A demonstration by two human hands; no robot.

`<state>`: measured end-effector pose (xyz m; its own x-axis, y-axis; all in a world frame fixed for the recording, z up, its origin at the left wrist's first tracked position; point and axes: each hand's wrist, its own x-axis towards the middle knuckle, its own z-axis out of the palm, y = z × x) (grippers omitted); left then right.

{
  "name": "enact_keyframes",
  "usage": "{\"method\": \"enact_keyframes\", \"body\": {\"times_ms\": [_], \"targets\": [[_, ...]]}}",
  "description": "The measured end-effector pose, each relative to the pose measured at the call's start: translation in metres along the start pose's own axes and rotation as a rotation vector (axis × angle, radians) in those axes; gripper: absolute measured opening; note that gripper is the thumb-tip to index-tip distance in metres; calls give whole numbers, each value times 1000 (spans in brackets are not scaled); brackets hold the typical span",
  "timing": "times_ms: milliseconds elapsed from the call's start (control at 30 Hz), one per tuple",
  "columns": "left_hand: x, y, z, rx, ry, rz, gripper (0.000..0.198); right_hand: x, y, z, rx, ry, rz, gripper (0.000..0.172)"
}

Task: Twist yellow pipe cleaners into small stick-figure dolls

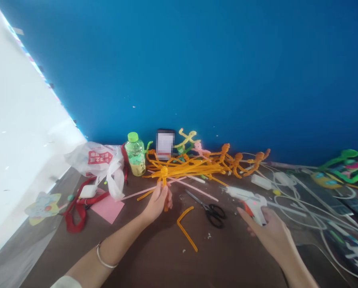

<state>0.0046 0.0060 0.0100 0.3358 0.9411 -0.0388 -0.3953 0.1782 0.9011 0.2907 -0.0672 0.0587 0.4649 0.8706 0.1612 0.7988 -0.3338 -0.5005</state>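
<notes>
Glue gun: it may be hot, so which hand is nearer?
Right. The right hand touches the glue gun at its handle; the left hand is off to its left, beyond the scissors, holding an orange pipe-cleaner figure.

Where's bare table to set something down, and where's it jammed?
Bare table in front, between the forearms, below the bent pipe cleaner and scissors. Smaller patch between pink paper and left hand holding an orange figure. Crowded: pipe cleaner pile at the wall, cables beyond the right hand on the glue gun.
</notes>
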Motion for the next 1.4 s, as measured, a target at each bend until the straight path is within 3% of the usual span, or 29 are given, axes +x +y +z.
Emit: {"method": "enact_keyframes", "body": {"times_ms": [67,167,333,533,767,1400], "targets": [[-1,0,0,-10,-8,4,28,-11,-28,0,-7,-19,38,36],[-3,-1,0,-12,-26,12,28,-22,-65,10,57,-7,-80,36],[-6,-3,2,28,-73,7,29,-28,-97,36,138,-8,-216,37],[-6,-4,3,37,-105,0,28,-34,-102,61,110,173,-385,34],[-5,-6,0,37,-137,26,27,-37,-100,75,75,289,-485,28],[-5,-8,0,-19,-167,-4,29,-35,-96,82,53,305,-475,23]]}}
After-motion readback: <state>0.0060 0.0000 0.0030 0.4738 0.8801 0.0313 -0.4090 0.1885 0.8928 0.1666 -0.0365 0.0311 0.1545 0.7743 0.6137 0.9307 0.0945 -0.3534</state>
